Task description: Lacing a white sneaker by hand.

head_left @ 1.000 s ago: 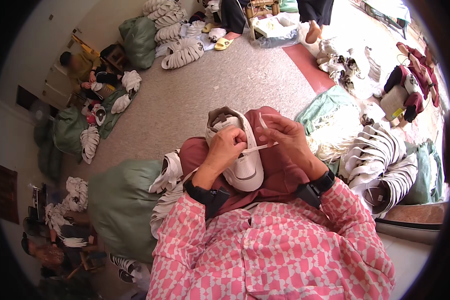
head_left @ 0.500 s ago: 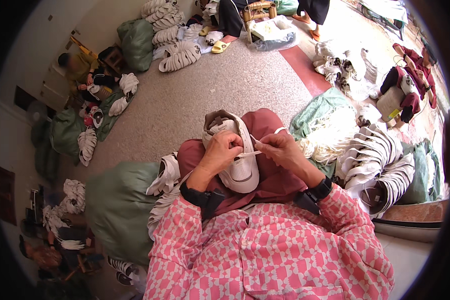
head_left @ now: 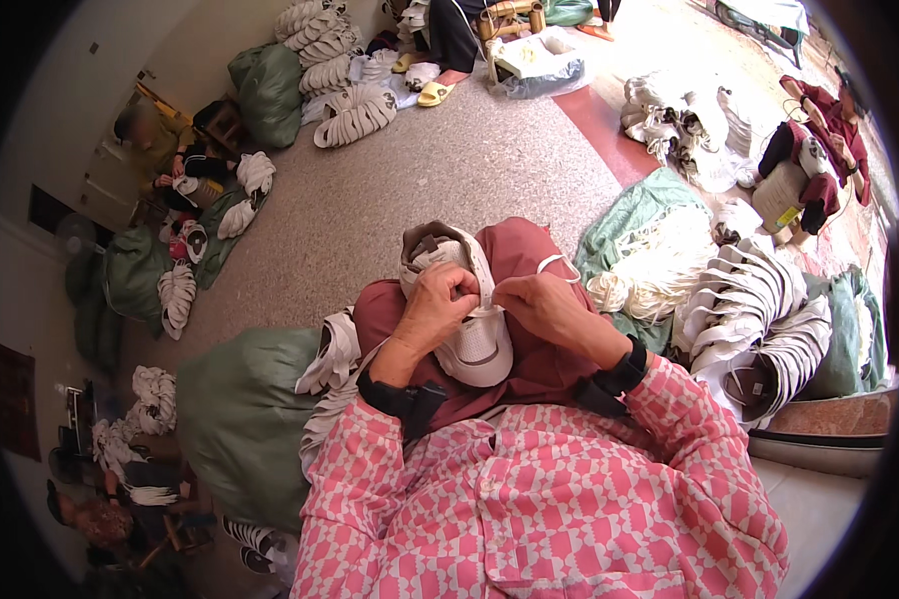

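A white and beige sneaker upper (head_left: 474, 351) rests on my lap between my thighs, its toe pointing toward me and its brown-lined collar away. My left hand (head_left: 436, 309) lies over its middle, fingers curled closed at the lacing edge; the fingertips are partly hidden. Close on the right, my right hand (head_left: 544, 307) pinches a white shoelace (head_left: 557, 260), whose loop stands up behind the knuckles. Thumb and forefinger of that hand are right at the upper's eyelet edge.
Left of me stands a green sack (head_left: 245, 419) with stacked uppers (head_left: 332, 351) beside it. On the right lie a heap of white laces (head_left: 654, 265) on green cloth and nested shoe uppers (head_left: 739, 295). Other people sit at work around the room, among more piles.
My right hand has moved left, up against the upper, and the lace stretch between my hands has shortened. My left hand stays at the lacing.
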`<state>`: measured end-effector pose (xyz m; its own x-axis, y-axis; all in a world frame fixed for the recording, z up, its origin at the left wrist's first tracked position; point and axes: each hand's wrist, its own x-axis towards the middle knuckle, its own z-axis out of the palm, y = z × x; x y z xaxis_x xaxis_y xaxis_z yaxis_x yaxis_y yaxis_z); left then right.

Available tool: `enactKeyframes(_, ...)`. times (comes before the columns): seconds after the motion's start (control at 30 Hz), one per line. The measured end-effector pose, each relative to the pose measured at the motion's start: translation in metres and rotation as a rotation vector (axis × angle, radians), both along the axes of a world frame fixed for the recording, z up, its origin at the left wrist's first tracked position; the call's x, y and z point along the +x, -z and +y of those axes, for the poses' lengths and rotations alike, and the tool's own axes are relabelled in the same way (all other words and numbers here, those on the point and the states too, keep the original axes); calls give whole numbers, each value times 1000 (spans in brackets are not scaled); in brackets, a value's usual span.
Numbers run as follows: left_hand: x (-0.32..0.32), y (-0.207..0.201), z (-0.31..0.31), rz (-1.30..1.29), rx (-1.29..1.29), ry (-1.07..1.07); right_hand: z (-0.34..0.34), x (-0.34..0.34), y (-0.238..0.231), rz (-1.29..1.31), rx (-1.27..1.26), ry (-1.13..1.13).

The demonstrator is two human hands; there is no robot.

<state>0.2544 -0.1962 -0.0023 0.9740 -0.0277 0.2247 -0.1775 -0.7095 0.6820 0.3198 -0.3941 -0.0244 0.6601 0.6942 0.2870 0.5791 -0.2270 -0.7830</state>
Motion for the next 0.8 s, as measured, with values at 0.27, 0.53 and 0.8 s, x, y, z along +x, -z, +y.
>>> enactKeyframes(0.27,0,2,2,-20,25,23,8,14,2,244,-95,-82)
enactKeyframes(0.53,-5,1,1,12,8,33,8,22,-2,105,-97,-316)
enactKeyframes(0.8,-7,3,3,57,15,24,19,3,-2,-109,-319,-118)
